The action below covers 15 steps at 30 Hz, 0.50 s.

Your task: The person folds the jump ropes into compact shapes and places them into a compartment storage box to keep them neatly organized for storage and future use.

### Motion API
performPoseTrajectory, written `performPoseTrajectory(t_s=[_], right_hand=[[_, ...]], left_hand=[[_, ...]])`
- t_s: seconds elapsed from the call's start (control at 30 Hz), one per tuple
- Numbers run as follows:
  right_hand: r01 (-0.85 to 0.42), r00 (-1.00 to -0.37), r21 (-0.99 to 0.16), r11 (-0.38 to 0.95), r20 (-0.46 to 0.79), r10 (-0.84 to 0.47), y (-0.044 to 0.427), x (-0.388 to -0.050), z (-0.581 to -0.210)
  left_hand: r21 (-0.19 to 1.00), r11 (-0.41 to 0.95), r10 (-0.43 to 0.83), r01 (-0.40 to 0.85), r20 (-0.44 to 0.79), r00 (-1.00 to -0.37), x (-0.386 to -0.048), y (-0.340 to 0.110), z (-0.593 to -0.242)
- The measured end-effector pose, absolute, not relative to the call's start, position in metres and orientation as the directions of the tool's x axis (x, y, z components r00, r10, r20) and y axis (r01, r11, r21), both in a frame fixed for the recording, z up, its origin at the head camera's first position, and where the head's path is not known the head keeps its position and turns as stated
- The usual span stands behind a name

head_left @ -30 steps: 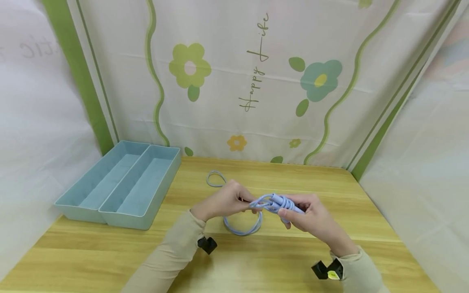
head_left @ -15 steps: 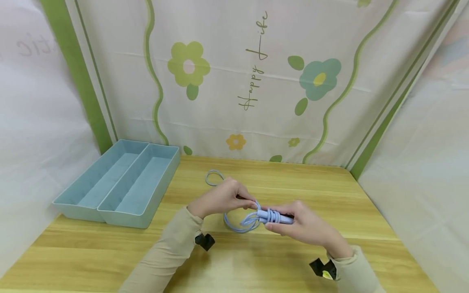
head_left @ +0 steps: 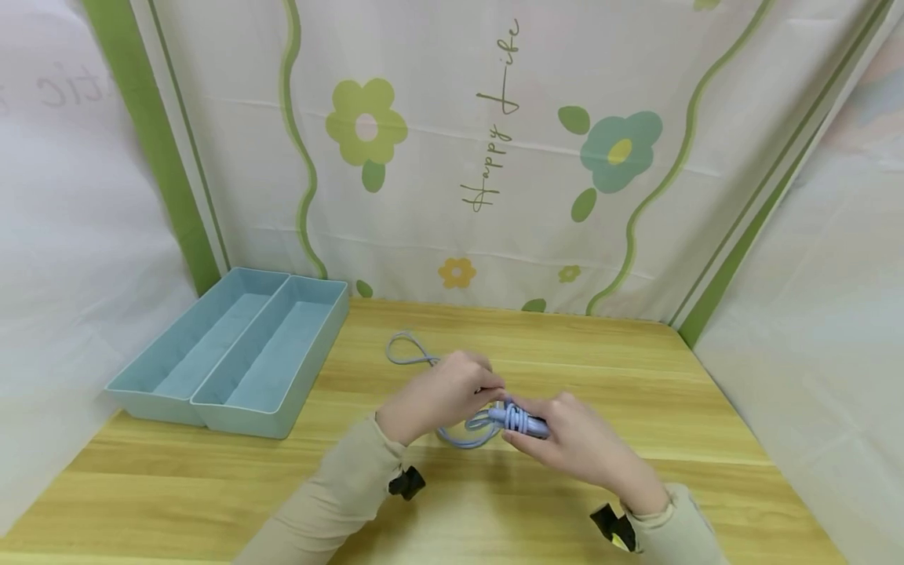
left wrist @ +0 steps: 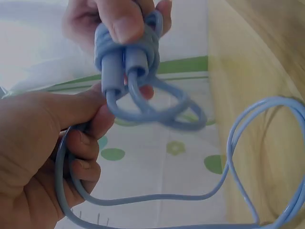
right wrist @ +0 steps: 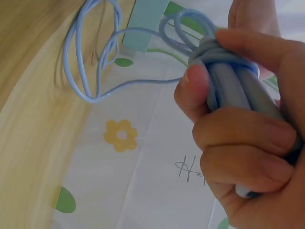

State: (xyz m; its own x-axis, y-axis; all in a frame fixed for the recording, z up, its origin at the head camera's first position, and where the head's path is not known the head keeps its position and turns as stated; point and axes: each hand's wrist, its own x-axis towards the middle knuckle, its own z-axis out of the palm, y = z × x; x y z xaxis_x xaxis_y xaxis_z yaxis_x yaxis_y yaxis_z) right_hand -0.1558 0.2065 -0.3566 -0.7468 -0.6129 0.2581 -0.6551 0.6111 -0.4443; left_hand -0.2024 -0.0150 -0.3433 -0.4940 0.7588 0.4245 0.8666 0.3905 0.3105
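Observation:
A light blue jump rope has its two handles (right wrist: 231, 88) side by side, with several turns of cord (head_left: 516, 419) wound round them. My right hand (head_left: 575, 439) grips both handles, its fingers curled round them in the right wrist view. Close against the wound part, my left hand (head_left: 445, 396) pinches the cord, which also runs through its curled fingers in the left wrist view. Short loops (left wrist: 167, 112) hang from the handle ends. Loose cord (left wrist: 233, 143) trails from the left hand, and a loop of it (head_left: 402, 349) lies on the table behind that hand.
Two light blue trays (head_left: 271, 369) stand side by side at the left of the wooden table (head_left: 438, 510). A printed curtain (head_left: 452, 157) hangs behind the table, with white fabric at both sides. A small black device is on each wrist.
The right hand has moved left and slightly down with the handles, turning them more level. The left hand has shifted slightly right, beside the wound cord. The loop on the table has become narrower.

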Motion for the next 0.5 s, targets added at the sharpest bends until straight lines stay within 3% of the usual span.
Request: performPoseTrajectory(t_s=[0.13,0.3,0.5], right_hand=[[-0.609,-0.788,-0.457,0.649,0.260,-0.557,0.204,-0.156,-0.357],[-0.560,-0.828,-0.477,0.677,0.299,-0.474,0.202,-0.157,-0.360],[-0.514,-0.857,-0.513,0.688,0.335,-0.391,0.203,-0.160,-0.364]], left_hand=[[0.223,0.426,0.728,0.877,0.491,-0.478,-0.195,-0.012,-0.343],[0.039,0.468,0.701,0.883,0.592,-0.397,-0.188,-0.007,-0.346],[0.084,0.478,0.645,0.874,0.642,-0.414,-0.186,0.000,-0.349]])
